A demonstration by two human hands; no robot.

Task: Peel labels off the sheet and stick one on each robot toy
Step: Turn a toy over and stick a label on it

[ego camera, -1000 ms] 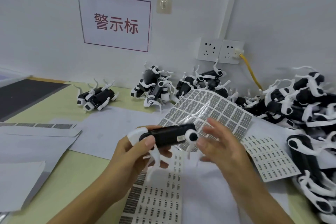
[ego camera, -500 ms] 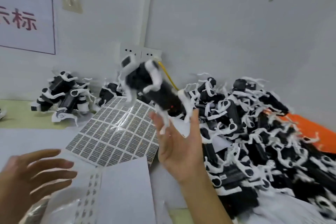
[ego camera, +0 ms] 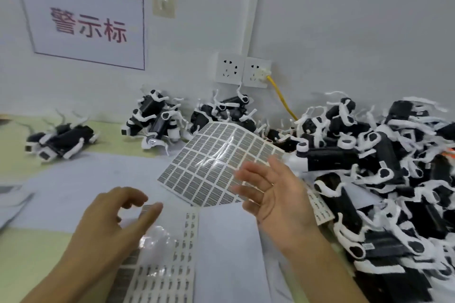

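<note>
While neither of the hands holds anything, the right hand (ego camera: 273, 194) hovers palm-up with fingers spread, and the left hand (ego camera: 115, 214) hangs loosely curled above the flat label sheet (ego camera: 162, 275) at six o'clock. At twelve o'clock from the right hand, a curled label sheet (ego camera: 216, 162) arches off the table (ego camera: 29, 248). From two to four o'clock lies the big heap of robot toys (ego camera: 384, 174), with smaller clusters (ego camera: 157, 120) at eleven o'clock by the wall. Labels look thin and floppy, likely to curl and stick to themselves, so lift one by a corner with a fingernail. Each toy seems light and rigid, its white legs snagging neighbours; grip the black body.
</note>
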